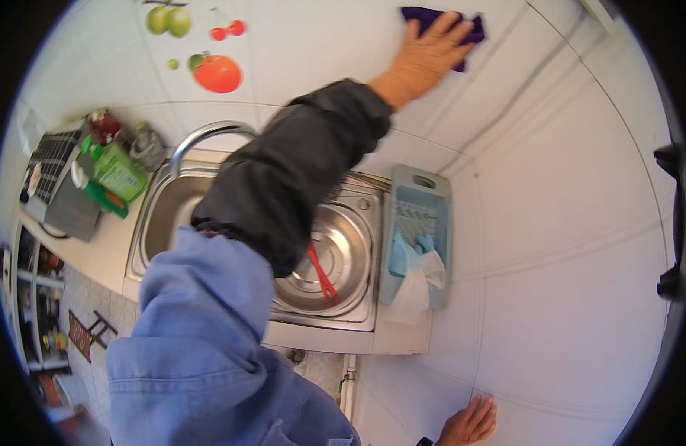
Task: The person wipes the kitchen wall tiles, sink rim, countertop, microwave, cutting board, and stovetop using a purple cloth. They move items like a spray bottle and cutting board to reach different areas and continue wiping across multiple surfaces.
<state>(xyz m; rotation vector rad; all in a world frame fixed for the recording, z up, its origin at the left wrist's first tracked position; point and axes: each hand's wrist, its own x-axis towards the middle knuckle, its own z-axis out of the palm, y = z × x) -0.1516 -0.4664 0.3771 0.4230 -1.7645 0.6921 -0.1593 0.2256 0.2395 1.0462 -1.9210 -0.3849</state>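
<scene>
My left hand [424,59] reaches up on a long, dark-cuffed sleeve and presses a dark purple cloth [473,33] flat to the white tiled wall [320,44]. The fingers are spread over the cloth, whose edges stick out around them. At the lower right, my right hand [469,424] rests against the side wall with its fingers loosely extended and nothing in them. A dark band shows at its wrist. Below my left arm is a steel sink [142,245] with a round metal basin [350,275] in one side. A slim red item [324,279] lies in the basin.
A curved faucet [201,134] rises behind the sink. On its right stands a blue-grey plastic basket [441,245] with light blue and white cloths [413,279]. A green bottle [116,171] and other containers crowd the left counter. Fruit stickers [218,73] decorate the wall; a small stool [90,333] stands below.
</scene>
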